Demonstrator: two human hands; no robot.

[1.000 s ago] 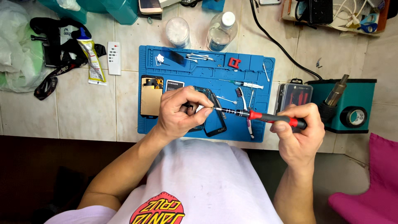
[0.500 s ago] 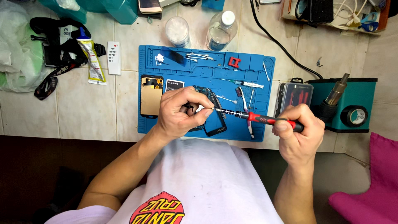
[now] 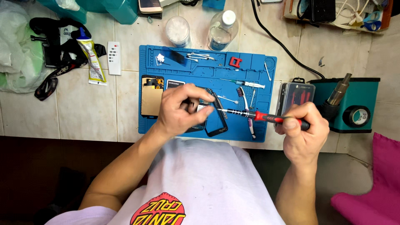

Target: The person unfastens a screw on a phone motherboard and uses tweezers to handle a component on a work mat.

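Note:
My left hand point(image 3: 180, 109) grips a small phone part over the blue work mat point(image 3: 258, 71), its fingers closed around it. My right hand point(image 3: 301, 130) holds a red and black screwdriver point(image 3: 258, 116) level, with the tip touching the part at my left fingers. A black phone frame point(image 3: 218, 121) lies on the mat just under the tip. An opened phone body point(image 3: 151, 96) with a tan back lies to the left of my left hand.
A toothbrush point(image 3: 246, 112), a syringe point(image 3: 246, 83), tweezers point(image 3: 199, 56) and a red clip point(image 3: 235, 62) lie on the mat. A bit case point(image 3: 295, 94) and a teal hot-air station point(image 3: 354, 104) stand right. A glue tube point(image 3: 92, 60), remote point(image 3: 113, 57), bottle point(image 3: 222, 30) and jar point(image 3: 178, 31) sit behind.
My right hand has shifted slightly with the screwdriver, keeping its tip at the part. My left hand has stayed in place over the mat.

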